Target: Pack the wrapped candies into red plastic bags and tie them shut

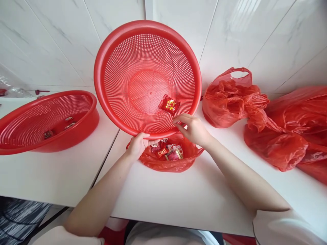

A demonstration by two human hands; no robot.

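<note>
A large red plastic colander point(122, 64) is tilted up with its mouth facing me. My left hand point(138, 145) is closed on its lower rim, thumb on top. One red wrapped candy point(170, 104) with gold print lies on the inner wall of the colander. Just below that candy, my right hand point(191, 128) reaches over the rim, thumb and fingers apart; I cannot tell whether the fingertips touch it. Under the rim sits an opened red plastic bag point(173, 166), partly hidden, holding several wrapped candies point(167, 151).
A second red colander point(84, 126) stands on the left with a few small packets inside. Filled red plastic bags point(224, 109) point(281, 146) occupy the right side of the white table point(163, 197). A tiled wall point(230, 37) rises behind. Someone's patterned clothing point(22, 217) shows at lower left.
</note>
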